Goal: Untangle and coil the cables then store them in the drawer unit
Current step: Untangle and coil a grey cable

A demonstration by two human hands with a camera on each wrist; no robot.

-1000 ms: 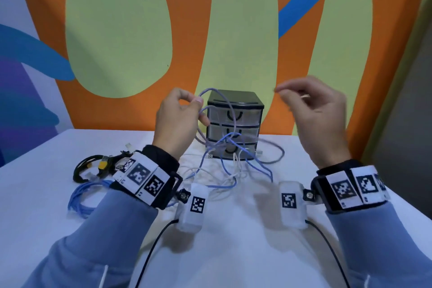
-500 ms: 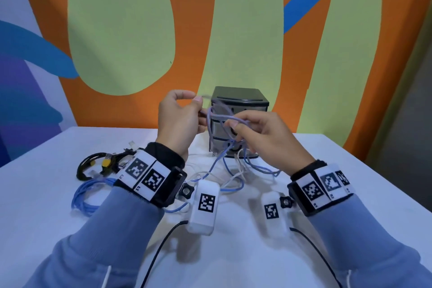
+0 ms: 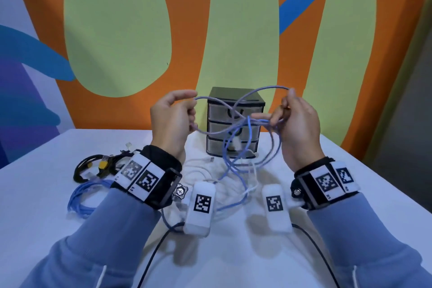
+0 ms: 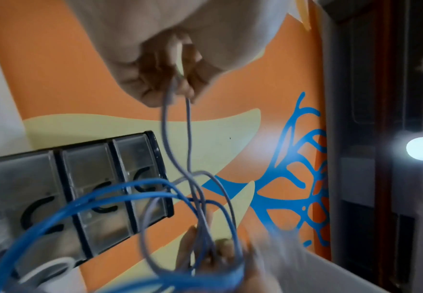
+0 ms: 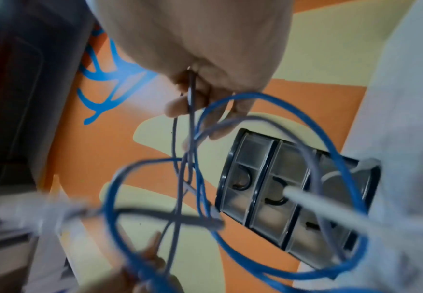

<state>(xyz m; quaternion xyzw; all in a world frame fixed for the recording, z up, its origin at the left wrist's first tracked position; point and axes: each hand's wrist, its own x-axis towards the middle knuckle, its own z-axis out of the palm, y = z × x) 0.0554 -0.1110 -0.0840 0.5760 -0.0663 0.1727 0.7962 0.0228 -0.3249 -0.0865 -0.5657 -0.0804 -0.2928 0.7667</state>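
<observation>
Left hand and right hand each pinched lilac cable, stretched between them above surface, drawer unit just beyond. Best: ease crossed loop apart slowly, avoid yanking blue cable tight.

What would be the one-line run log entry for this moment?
phase: untangling | left hand: holds grey cable | right hand: holds grey and blue cable | drawer unit: closed

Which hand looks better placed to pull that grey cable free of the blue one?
Probably the right hand: it pinches the grey cable beside the blue cable crossing, while the left hand anchors the far end.
</observation>
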